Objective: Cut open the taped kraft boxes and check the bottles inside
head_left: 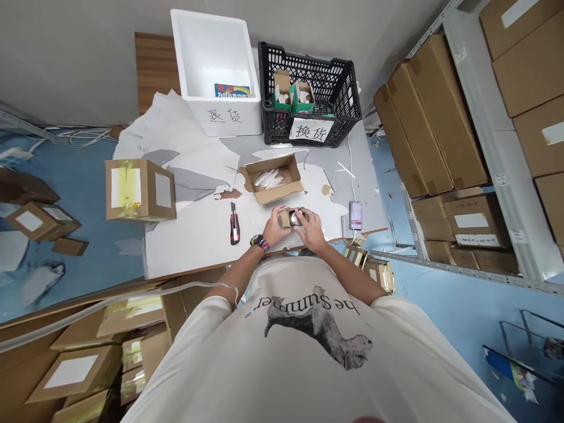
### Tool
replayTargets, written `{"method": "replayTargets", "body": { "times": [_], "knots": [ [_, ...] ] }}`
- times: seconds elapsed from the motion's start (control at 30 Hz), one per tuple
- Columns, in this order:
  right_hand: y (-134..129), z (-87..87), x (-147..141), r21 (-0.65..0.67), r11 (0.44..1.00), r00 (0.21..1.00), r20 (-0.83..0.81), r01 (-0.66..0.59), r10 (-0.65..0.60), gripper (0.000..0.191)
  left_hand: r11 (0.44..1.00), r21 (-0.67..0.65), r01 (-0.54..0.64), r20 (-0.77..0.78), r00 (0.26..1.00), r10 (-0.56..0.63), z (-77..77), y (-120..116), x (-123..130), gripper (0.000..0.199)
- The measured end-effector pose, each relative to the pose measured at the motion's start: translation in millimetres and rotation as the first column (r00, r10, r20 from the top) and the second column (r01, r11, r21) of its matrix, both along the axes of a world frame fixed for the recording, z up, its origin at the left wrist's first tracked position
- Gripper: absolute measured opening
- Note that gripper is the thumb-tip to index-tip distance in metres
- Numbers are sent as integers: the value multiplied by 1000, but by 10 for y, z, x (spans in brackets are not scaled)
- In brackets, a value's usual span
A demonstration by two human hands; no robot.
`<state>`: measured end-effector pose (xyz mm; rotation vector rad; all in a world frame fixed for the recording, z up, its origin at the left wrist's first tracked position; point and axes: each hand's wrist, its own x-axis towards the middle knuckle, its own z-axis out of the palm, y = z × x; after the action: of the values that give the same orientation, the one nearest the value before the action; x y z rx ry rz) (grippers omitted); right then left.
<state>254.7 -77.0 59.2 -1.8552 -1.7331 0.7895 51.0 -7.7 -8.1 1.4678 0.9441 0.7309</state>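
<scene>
Near the front edge of the table, my left hand [275, 229] is closed round the left side of a small open cardboard box [285, 220]. My right hand [312, 230] is closed on its right side, with fingers over the opening. A round, pale shiny object [294, 219] shows in a dark surround at the opening; its kind is too small to make out. Just beyond my hands stands an open cardboard carton [282, 192] with several clear plastic pieces [268, 178] inside. A red and black utility knife [234, 224] lies left of my left hand.
At the back stand a white foam box [233, 120] and a black plastic crate [341, 132] holding small green boxes [304, 106]. A taped carton [141, 191] sits at the left, a phone [355, 215] on a cable at the right. Shelves of cartons [445, 117] rise beyond.
</scene>
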Motion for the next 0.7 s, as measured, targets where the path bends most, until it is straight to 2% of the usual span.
{"method": "replayTargets", "body": {
  "times": [0.07, 0.13, 0.23, 0.3, 0.37, 0.5, 0.57, 0.7],
  "knots": [
    [-5, -63, 91, 4, 979, 972, -113, 206, -204, 61, 998, -51, -21, 58, 998, 24, -61, -83, -29, 93],
    [38, -123, 188, -84, 954, 918, -256, 289, -301, 62, 993, -113, -23, 83, 996, 33, -121, -127, -58, 80],
    [143, -192, 265, -232, 958, 864, -434, 166, -254, 67, 968, -243, -64, 117, 989, 94, -185, -78, -66, 51],
    [209, -210, 261, -276, 953, 837, -487, 123, -249, 73, 944, -308, -122, 119, 979, 165, -203, 8, -46, 44],
    [260, -206, 246, -307, 947, 823, -509, 99, -251, 81, 940, -306, -147, 119, 974, 191, -203, 95, -23, 51],
    [325, -152, 300, -352, 936, 843, -502, 7, -195, 84, 959, -282, -36, 178, 980, 89, -150, 172, -12, 92],
    [334, -99, 363, -327, 945, 854, -497, -21, -153, 81, 956, -292, -7, 183, 981, 63, -84, 168, -14, 106],
    [272, 31, 447, -174, 979, 851, -526, -103, -4, 81, 970, -242, 20, 181, 983, 25, 118, 147, -4, 107]
  ]
}}
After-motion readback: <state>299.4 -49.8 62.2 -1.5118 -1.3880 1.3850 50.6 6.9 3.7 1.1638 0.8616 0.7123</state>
